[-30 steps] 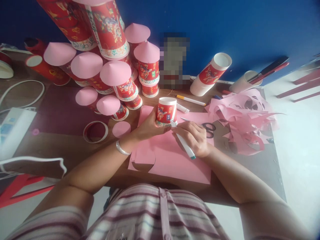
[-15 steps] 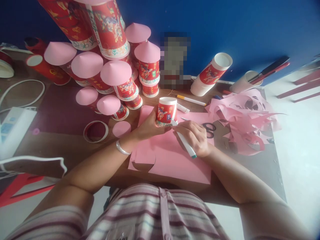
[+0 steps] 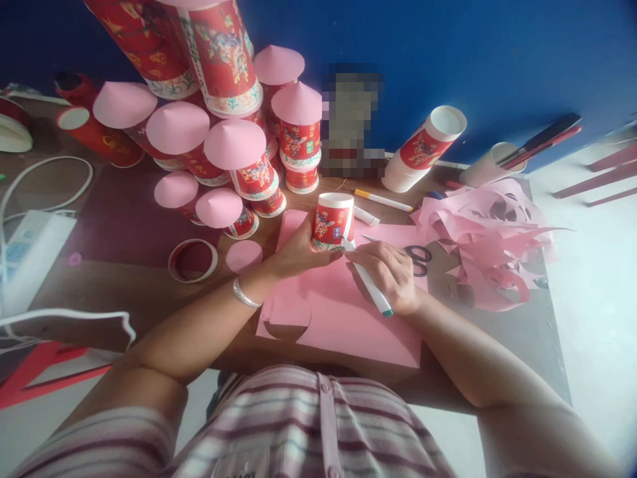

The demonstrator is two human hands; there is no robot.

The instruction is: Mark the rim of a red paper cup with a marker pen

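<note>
My left hand (image 3: 296,252) grips a red paper cup (image 3: 332,221) standing upside down on a pink paper sheet (image 3: 343,318). My right hand (image 3: 391,273) is closed round a white pen (image 3: 371,287) with a green end, its tip against the cup's lower rim. A half-round cutout shows in the sheet's near left edge. Black scissors (image 3: 418,257) lie just beyond my right hand.
Several red cups with pink cone tops (image 3: 233,149) stand stacked at the back left. A tape ring (image 3: 192,259) and a pink paper disc (image 3: 243,255) lie left of the sheet. Pink paper scraps (image 3: 490,239) pile at the right. A cup stack (image 3: 423,149) and marker (image 3: 382,199) lie behind.
Both hands stay at the cup; the pen has shifted slightly along its rim. The view has drifted a little.
</note>
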